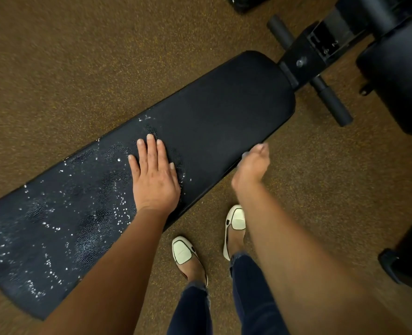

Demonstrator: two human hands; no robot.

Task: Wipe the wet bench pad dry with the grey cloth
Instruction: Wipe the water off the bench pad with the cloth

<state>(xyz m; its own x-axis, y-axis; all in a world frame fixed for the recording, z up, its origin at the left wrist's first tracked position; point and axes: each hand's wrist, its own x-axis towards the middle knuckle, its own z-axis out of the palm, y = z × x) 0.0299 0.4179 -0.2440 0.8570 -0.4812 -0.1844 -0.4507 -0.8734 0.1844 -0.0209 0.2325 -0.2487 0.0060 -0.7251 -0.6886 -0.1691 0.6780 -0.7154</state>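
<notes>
Black bench pad [224, 105] runs lower-left to upper-right, droplets [50, 226] across its left half, right half looks dry. Left hand [154, 175] lies flat, fingers straight, mid-pad at the wet patch's edge, prob. checking for damp. Right hand [253, 163] is blurred at the near edge, can't tell its grip; grey cloth not in view.

Across the brown speckled rubber floor [79, 56] runs the long black padded bench pad [224, 105], lower left to upper right. On the pad at mid-length, toward its front edge, the left hand [155, 175] lies flat. The white water droplets [55, 226] sit on the pad left of that hand. At the pad's front edge, the right hand [253, 165], blurred. In front of the pad, on the floor, two cream flat shoes [183, 252]. At the pad's far right end, the black metal frame with foam rollers [304, 61]; beyond it, another black cushion [398, 76]
</notes>
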